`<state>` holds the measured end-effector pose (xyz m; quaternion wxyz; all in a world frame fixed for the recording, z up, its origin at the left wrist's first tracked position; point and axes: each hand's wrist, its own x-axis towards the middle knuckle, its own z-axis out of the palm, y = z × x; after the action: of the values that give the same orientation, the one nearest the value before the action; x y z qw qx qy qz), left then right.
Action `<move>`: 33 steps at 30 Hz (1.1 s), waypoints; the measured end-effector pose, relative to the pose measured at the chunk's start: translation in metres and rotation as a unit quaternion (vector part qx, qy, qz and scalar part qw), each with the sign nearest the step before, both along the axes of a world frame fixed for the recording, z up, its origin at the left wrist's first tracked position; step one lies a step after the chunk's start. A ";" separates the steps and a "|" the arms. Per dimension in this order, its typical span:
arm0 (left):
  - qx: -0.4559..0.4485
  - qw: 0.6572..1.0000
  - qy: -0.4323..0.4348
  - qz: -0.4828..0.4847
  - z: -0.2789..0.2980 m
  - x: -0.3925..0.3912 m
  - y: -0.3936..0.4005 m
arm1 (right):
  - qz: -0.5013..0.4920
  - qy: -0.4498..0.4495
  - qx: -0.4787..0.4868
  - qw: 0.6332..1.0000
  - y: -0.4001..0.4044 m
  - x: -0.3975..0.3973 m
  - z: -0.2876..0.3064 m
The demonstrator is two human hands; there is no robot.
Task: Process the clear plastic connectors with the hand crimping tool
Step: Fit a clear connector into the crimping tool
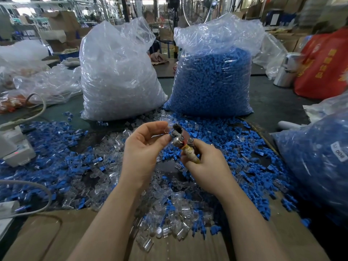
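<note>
Brown cardboard (62,240) is spread along the near edge of the table, and over it both bare forearms reach forward. Beyond the cardboard the table (273,102) is strewn with loose clear connectors (165,219), glassy, ribbed and hollow, mixed with matte blue plastic pieces (250,157).

The crimping tool (181,138) is gripped in the right hand (205,166), whose fingers are curled round a worn, tan-wrapped handle. Its long axis runs from that hand up and to the left, ending in a dull steel head with a round barrel. The left hand (143,147) is held just left of the head, its thumb and forefinger drawn together at the tool's mouth; a small clear connector seems to be pinched there, though its outline is too faint to be sure. The feeding is judged to fall to the left hand, which is nearer the mouth, with a short rightward push into the head.

Farther back, two crinkled transparent sacks stand upright: the clear-part sack (116,72) on the left, the blue-part sack (212,80) on the right.
</note>
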<state>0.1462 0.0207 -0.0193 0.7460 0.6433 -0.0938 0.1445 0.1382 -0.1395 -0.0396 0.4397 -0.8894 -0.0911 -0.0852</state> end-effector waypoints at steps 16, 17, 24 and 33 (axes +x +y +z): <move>-0.047 0.996 0.061 -0.042 0.003 0.000 0.004 | -0.019 -0.035 -0.061 0.997 0.004 -0.001 -0.002; -0.054 0.995 0.075 -0.045 0.004 0.000 0.005 | -0.024 -0.041 -0.072 0.996 0.005 -0.001 -0.002; -0.424 0.885 0.191 0.036 0.010 0.011 0.049 | -0.087 -0.086 -0.045 0.991 -0.001 -0.002 -0.002; -0.690 0.691 0.122 0.177 -0.004 0.016 0.115 | -0.108 -0.078 -0.047 0.990 -0.005 0.000 -0.005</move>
<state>0.1619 0.1353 -0.0228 0.9452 -0.0362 0.2401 0.2182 0.1378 -0.1446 -0.0442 0.3768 -0.9044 -0.0325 -0.1973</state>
